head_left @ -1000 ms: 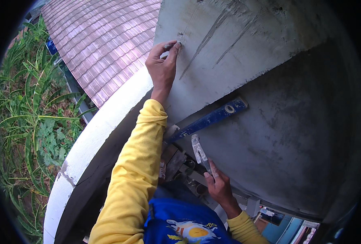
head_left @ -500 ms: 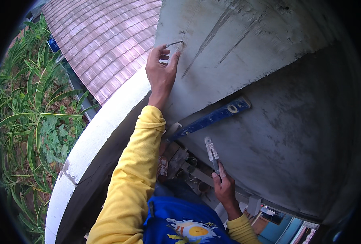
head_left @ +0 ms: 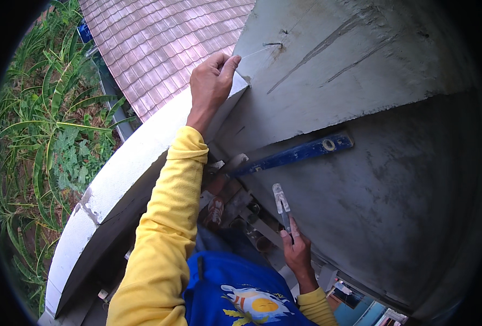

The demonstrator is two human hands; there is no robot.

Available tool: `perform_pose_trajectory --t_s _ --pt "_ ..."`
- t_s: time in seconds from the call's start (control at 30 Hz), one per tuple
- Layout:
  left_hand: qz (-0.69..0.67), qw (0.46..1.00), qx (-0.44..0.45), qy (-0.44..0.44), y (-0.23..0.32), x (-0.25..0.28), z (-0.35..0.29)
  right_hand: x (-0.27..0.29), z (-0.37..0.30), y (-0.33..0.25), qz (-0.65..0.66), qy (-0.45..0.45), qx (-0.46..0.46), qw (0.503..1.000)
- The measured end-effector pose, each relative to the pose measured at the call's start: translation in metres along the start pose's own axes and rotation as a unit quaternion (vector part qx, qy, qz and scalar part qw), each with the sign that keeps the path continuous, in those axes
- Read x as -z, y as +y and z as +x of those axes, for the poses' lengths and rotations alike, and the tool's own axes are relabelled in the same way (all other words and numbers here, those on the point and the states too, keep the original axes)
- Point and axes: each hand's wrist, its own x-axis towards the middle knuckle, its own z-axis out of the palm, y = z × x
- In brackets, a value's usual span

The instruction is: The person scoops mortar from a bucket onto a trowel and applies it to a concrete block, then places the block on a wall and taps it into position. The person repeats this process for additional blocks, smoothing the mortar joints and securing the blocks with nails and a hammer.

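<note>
My left hand point(head_left: 211, 87) is raised over the white wall edge, thumb and fingers pinched on a thin pale string point(head_left: 256, 52). The string runs taut from my fingertips to a bent nail point(head_left: 273, 44) stuck in the grey cement face point(head_left: 317, 81). Lower down, my right hand point(head_left: 299, 252) is wrapped around the handles of a pair of pliers point(head_left: 282, 201). Whitish cement coats the pliers' jaws, which point up and touch nothing.
Below the cement face's rough lower edge, a blue spirit level point(head_left: 301, 155) lies aslant. A curved white parapet point(head_left: 127, 163) sweeps down on the left, with a tiled roof point(head_left: 165, 49) and green plants point(head_left: 61, 130) beyond. My shoe point(head_left: 215, 211) shows near several pots.
My left hand has drawn away from the nail to the left, and the string now stretches between them. The view has shifted a little; the right hand still grips the pliers.
</note>
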Motion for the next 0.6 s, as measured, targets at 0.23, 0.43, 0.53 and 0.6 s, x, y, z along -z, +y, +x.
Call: perform_pose_trajectory --t_s 0.23,0.43,0.53,0.6 --pt "-0.065 0.997 -0.028 -0.015 -0.002 0.007 -0.012 -0.006 -0.006 0.004 -0.027 -0.01 0.01 1.0" --pt "-0.105 0.994 -0.022 -0.027 -0.004 0.001 -0.021 0.002 -0.011 0.008 -0.052 -0.017 0.034 0.998" --pt "-0.11 0.993 0.006 -0.03 -0.006 0.003 -0.022 0.005 -0.013 0.01 -0.041 -0.017 0.019 0.999" --pt "-0.112 0.993 0.017 -0.039 -0.007 0.0 -0.02 0.007 -0.014 0.014 -0.04 -0.009 0.015 0.999"
